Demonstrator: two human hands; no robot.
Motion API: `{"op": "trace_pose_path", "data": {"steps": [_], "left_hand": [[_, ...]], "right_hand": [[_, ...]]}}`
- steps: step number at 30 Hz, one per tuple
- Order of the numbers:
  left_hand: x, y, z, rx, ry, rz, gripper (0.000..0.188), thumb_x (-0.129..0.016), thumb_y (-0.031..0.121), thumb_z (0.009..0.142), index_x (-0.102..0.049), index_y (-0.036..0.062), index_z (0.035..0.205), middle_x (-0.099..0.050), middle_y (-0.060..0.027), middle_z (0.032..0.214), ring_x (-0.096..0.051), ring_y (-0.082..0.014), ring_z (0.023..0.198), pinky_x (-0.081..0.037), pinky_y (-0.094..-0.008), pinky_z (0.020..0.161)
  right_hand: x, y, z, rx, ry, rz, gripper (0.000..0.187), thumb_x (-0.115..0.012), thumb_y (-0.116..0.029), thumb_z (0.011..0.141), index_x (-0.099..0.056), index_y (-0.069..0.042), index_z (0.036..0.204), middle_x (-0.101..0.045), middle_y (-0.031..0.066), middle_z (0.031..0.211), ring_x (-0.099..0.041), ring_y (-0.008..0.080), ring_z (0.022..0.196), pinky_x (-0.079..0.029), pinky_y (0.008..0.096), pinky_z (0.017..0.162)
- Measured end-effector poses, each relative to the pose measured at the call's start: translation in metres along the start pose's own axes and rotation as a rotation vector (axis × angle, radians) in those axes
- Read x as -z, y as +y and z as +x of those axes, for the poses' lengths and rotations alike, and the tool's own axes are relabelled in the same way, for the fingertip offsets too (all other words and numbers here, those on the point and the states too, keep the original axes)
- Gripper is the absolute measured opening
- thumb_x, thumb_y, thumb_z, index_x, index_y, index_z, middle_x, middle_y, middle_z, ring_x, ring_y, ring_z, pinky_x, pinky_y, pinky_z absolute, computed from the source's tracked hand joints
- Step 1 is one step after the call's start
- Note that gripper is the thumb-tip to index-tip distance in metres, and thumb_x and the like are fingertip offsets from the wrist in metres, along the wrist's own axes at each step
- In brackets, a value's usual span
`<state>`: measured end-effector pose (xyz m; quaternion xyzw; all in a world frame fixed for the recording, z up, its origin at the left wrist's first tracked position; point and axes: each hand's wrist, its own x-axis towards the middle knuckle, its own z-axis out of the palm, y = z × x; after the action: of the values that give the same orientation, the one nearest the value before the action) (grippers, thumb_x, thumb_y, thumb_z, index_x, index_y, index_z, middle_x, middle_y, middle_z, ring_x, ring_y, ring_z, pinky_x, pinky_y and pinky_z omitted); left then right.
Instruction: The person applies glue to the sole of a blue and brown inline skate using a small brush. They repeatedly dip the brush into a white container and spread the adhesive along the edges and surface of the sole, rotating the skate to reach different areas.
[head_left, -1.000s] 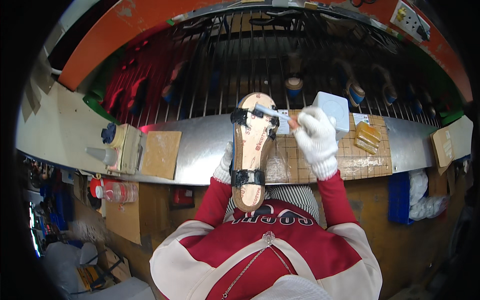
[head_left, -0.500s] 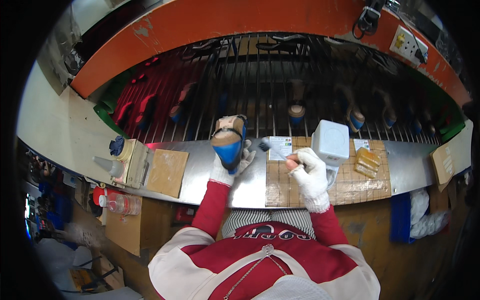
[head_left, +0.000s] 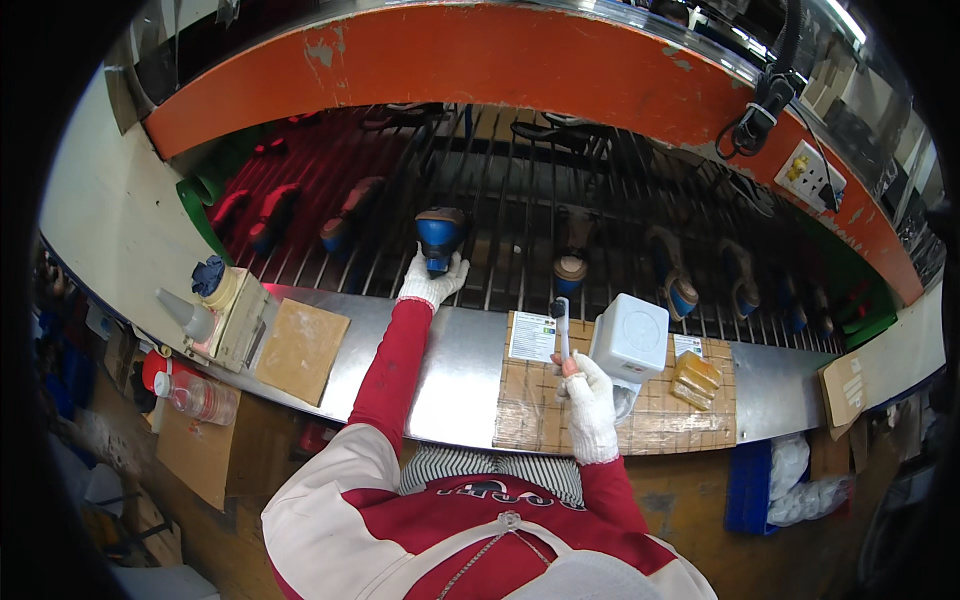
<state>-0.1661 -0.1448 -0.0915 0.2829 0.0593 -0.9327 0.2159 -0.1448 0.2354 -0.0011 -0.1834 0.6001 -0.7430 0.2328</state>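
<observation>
My left hand (head_left: 434, 279), in a white glove, reaches out over the bar rack and is closed round the blue heel end of a shoe last (head_left: 441, 236). The last's far end is hidden from me. A small brush with a light handle and dark bristles (head_left: 561, 316) stands upright in my gloved right hand (head_left: 585, 392), its thumb and fingertip bare. That hand is over the cardboard-covered board (head_left: 530, 405), beside a white box-shaped container (head_left: 631, 338).
More lasts, such as one (head_left: 570, 270), lie along the dark bar rack (head_left: 500, 270) under an orange beam (head_left: 420, 60). Yellowish blocks (head_left: 697, 380) lie on the board's right. Left are a tan board (head_left: 303, 352) and a machine with a grey cone (head_left: 187, 314).
My left hand has carried the last away from me, from the metal counter's edge out over the rack. My right hand has turned the brush more upright. The view has shifted.
</observation>
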Motion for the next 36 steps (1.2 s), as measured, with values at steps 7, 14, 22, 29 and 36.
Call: {"op": "trace_pose_path", "data": {"steps": [7, 14, 22, 29, 36], "left_hand": [[0.019, -0.014, 0.0, -0.182, -0.073, -0.068, 0.069, -0.032, 0.051, 0.106, -0.012, 0.0098, 0.158, -0.018, -0.0254, 0.163, -0.027, -0.0446, 0.148, -0.025, -0.0638, 0.117], [0.032, -0.09, -0.058, -0.243, -0.313, 0.188, 0.109, -0.048, 0.068, 0.095, 0.011, 0.0013, 0.158, -0.002, -0.0294, 0.164, -0.012, -0.0425, 0.153, -0.019, -0.0516, 0.124], [0.033, -0.115, -0.075, -0.109, -0.414, 0.381, 0.085, -0.067, 0.052, 0.092, -0.035, -0.0036, 0.148, -0.042, -0.0261, 0.149, -0.042, -0.0387, 0.14, -0.034, -0.051, 0.118], [0.026, -0.125, -0.079, -0.159, -0.508, 0.51, 0.086, -0.067, 0.054, 0.092, -0.036, -0.0028, 0.148, -0.045, -0.0247, 0.147, -0.044, -0.0375, 0.138, -0.035, -0.0502, 0.117], [0.038, -0.152, -0.132, 0.151, -0.804, 0.544, 0.09, -0.074, 0.057, 0.084, -0.036, 0.0124, 0.152, -0.043, -0.0124, 0.152, -0.042, -0.0356, 0.14, -0.038, -0.0543, 0.116]], "right_hand": [[-0.017, 0.018, 0.045, 0.025, -0.023, -0.109, 0.036, -0.05, -0.039, 0.105, -0.056, -0.007, 0.091, -0.057, 0.0032, 0.082, -0.047, 0.0072, 0.069, -0.043, 0.0258, 0.063], [-0.036, 0.031, 0.181, 0.065, 0.47, -1.214, 0.051, -0.073, -0.047, 0.081, -0.061, -0.005, 0.107, -0.058, 0.0194, 0.118, -0.058, 0.0384, 0.111, -0.049, 0.0522, 0.088], [-0.022, 0.017, 0.241, -0.266, 0.389, -1.142, 0.077, -0.083, -0.039, 0.07, -0.052, -0.002, 0.13, -0.063, 0.0211, 0.126, -0.068, 0.0376, 0.109, -0.058, 0.0478, 0.089], [-0.023, -0.075, 0.174, 0.038, 0.501, -0.955, 0.072, -0.078, -0.049, 0.067, -0.062, 0.004, 0.112, -0.071, 0.0271, 0.106, -0.069, 0.0418, 0.103, -0.054, 0.0451, 0.09], [0.006, -0.075, 0.094, 0.251, 0.112, -0.454, 0.056, -0.085, -0.044, 0.07, -0.05, -0.003, 0.085, -0.056, 0.008, 0.072, -0.051, 0.0132, 0.068, -0.048, 0.0319, 0.062]]}}
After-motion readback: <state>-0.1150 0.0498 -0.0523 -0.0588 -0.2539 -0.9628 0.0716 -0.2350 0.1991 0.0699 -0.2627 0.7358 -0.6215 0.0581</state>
